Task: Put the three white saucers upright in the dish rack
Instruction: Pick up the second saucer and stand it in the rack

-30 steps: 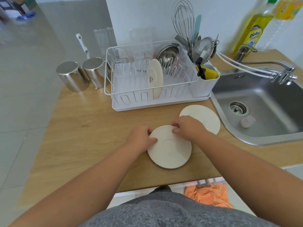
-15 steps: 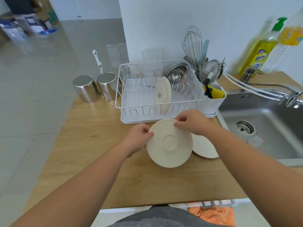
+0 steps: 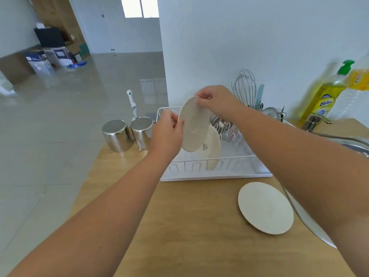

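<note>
White saucer (image 3: 194, 124), tilted upright at frame centre above the dish rack (image 3: 215, 173), gripped at its edges by left hand (image 3: 167, 132) and right hand (image 3: 216, 102).

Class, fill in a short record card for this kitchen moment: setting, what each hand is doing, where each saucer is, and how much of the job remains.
setting: wooden counter with a white dish rack beside a sink
left hand: grips the left edge of the held saucer
right hand: pinches its top edge
held saucer: tilted nearly upright, above the rack
saucer in rack: stands upright in the slots
saucer on counter: lies flat, right of the hands
remaining: two saucers not yet racked
</note>
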`<state>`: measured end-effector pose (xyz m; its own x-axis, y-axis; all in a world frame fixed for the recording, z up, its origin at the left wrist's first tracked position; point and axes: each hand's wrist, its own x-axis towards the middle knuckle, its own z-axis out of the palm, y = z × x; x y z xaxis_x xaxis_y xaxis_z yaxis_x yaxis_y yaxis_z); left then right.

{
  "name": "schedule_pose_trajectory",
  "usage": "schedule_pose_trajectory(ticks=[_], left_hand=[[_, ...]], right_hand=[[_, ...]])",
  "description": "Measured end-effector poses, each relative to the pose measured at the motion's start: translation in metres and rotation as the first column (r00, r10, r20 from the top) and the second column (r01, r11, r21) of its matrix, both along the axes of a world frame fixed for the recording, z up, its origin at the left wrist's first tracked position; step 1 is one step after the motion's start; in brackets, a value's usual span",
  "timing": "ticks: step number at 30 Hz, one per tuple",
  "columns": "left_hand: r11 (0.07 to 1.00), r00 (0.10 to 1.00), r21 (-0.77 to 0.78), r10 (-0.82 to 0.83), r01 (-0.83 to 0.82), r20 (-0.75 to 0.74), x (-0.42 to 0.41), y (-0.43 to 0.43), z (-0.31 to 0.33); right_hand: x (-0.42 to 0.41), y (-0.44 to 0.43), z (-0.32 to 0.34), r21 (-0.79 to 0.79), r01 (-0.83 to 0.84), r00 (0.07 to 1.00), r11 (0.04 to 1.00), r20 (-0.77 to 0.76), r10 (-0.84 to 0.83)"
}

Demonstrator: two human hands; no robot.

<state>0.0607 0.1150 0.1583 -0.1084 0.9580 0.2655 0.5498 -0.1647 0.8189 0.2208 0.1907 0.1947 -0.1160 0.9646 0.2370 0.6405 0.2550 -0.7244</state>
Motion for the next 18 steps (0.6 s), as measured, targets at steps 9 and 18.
schedule_pose_trajectory(ticks=[9, 18], left_hand=[[0.998, 1.0, 0.066, 0.002, -0.002, -0.013, 0.015, 0.015, -0.041], [0.997, 0.997, 0.002, -0.079, 0.079, -0.015, 0.035, 0.021, -0.067]], right_hand=[[-0.005, 0.04, -0.035, -0.069, 0.0, 0.981, 0.998, 0.194, 0.013], [0.002, 0.043, -0.051, -0.236, 0.028, 0.999, 0.971, -0.011, -0.031]])
